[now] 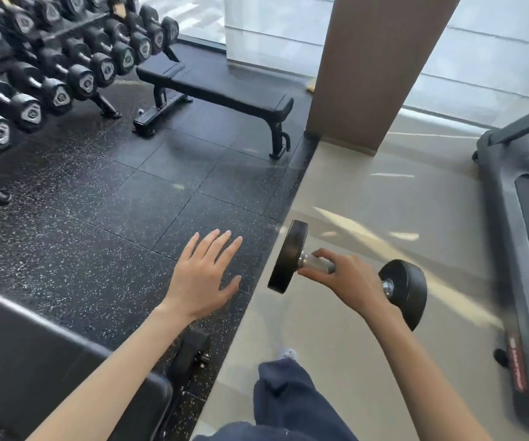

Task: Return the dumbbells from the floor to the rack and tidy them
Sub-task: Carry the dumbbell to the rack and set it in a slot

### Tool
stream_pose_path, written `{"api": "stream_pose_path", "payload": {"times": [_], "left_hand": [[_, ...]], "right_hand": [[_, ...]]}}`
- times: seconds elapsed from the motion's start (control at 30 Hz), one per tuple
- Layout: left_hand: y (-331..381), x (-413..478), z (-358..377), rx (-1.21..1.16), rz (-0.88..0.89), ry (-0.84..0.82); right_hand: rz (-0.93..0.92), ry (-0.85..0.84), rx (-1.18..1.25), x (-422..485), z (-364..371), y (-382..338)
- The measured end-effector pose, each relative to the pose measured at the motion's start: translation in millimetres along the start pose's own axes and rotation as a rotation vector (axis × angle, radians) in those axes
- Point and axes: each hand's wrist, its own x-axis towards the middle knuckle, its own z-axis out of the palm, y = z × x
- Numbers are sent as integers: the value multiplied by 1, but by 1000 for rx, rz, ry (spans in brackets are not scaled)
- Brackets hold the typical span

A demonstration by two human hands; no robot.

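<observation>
so counting it up: one black round-headed dumbbell with a steel handle (349,272) up off the floor, gripped in one right hand (344,283), and one left hand (204,275) with nothing in it. One black tiered metal dumbbell rack (75,25) top left, loaded with black dumbbells with grey end badges (56,90), too many overlapping and cut off by the edge for me to count properly. Two black padded flat benches, one far (222,90) and one near (50,354). One brown pillar (377,65), one grey treadmill (517,233)
</observation>
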Motion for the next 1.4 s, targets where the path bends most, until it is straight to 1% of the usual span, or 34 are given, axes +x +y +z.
{"api": "stream_pose_path", "payload": {"times": [0.1, 0.2, 0.37, 0.57, 0.7, 0.9, 0.97, 1.13, 1.3, 1.4], "left_hand": [[5, 73, -1, 13, -34, 11], [6, 124, 4, 7, -56, 10], [1, 201, 23, -10, -66, -18], [-26, 316, 56, -23, -70, -26], [-51, 411, 63, -22, -73, -32], [-87, 556, 51, -9, -55, -7], [-93, 594, 49, -19, -54, -6], [-106, 675, 68, -23, -28, -30], [-117, 763, 95, 3, -93, -51], [-115, 830, 102, 8, -139, -49]], "right_hand": [[-21, 38, -22, 63, -43, 19], [-47, 45, -13, 108, -70, 34], [-35, -2, 5, 180, -83, 69], [-3, -63, 2, 291, -92, 107], [5, -68, -46, 387, -130, 118], [-8, -13, -63, 516, -201, 121], [-13, 0, -48, 551, -214, 127], [-7, -45, -34, 642, -230, 152], [-48, -67, -71, 740, -249, 192], [-90, -98, -95, 801, -273, 213]]}}
